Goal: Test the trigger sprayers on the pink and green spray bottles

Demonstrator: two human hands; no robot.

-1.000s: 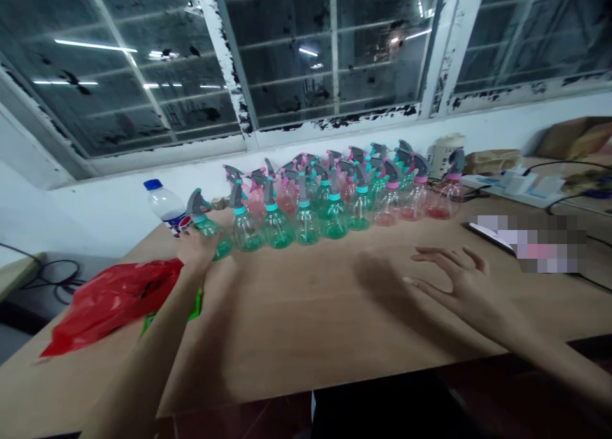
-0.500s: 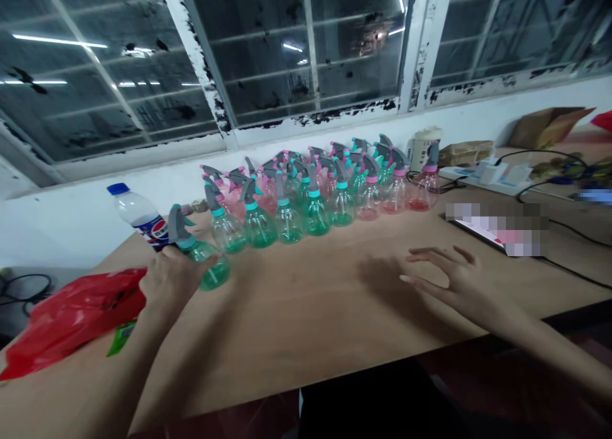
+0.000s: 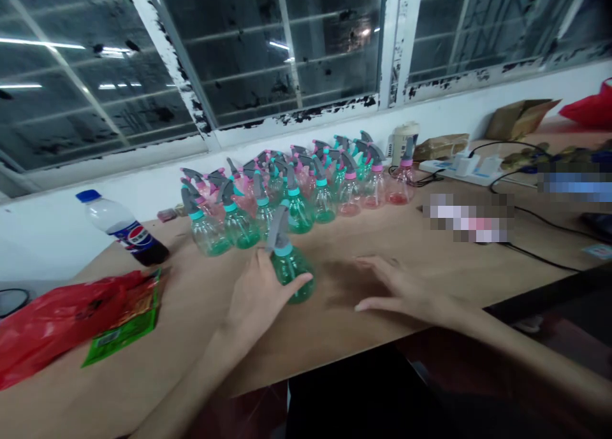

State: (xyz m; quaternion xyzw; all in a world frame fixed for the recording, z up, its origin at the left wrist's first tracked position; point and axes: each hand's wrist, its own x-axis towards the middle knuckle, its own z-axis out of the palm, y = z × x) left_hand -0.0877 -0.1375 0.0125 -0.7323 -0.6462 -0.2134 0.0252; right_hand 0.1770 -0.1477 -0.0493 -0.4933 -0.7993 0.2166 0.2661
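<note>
My left hand (image 3: 262,286) is wrapped around the body of a green spray bottle (image 3: 295,270) with a grey trigger head and turquoise collar, at the middle of the table. To its right, my right hand (image 3: 399,286) hovers above the wood with thumb and fingers apart, holding nothing. Behind both hands stand several rows of spray bottles (image 3: 297,209), green ones with turquoise collars and pink ones with pink collars, each with a grey trigger head.
On the left are a cola bottle (image 3: 138,238), a red plastic bag (image 3: 62,318) and a green packet (image 3: 122,340). Along the back right stand a pale cup (image 3: 404,143), a power strip (image 3: 478,171) with cables and a cardboard box (image 3: 519,120). A blurred-out device (image 3: 468,217) lies at right.
My left hand has carried the green spray bottle rightward from beside the cola bottle to the table's middle. My right hand has shifted left, nearer to it. The view has turned slightly right.
</note>
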